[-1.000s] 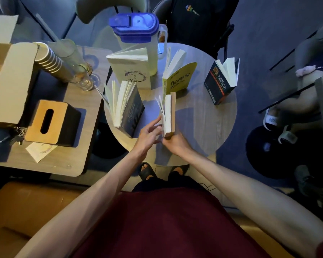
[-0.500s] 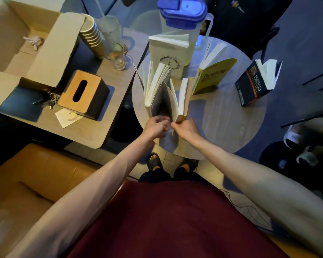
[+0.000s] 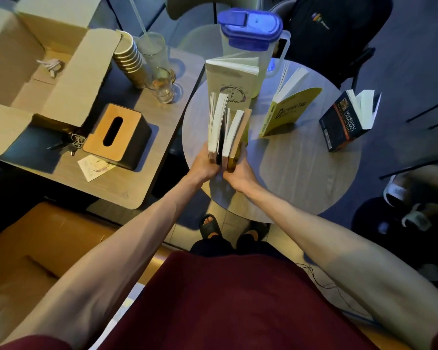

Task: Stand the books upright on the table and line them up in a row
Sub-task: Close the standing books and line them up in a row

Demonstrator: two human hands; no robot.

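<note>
Five books stand upright on the round grey table (image 3: 301, 178). Side by side at its near left are a dark-covered book (image 3: 216, 122) and a tan-covered book (image 3: 237, 132), both nearly closed. My left hand (image 3: 204, 165) grips the dark book's near edge. My right hand (image 3: 239, 173) grips the tan book's near edge. The two hands press the books together. Behind them stands a white book (image 3: 232, 77). A yellow book (image 3: 288, 109) stands fanned open to the right, and a black book (image 3: 347, 120) farther right near the table's edge.
A blue-lidded pitcher (image 3: 250, 29) stands at the round table's back. A second table to the left holds a wooden tissue box (image 3: 116, 135), glasses (image 3: 162, 84), stacked paper cups (image 3: 128, 61), keys (image 3: 71, 145) and an open cardboard box (image 3: 36, 72). A black chair (image 3: 339, 34) stands behind.
The dark book on the left has gone from fanned open to nearly closed, and both hands have brought it and the tan book together. The camera view has shifted left.
</note>
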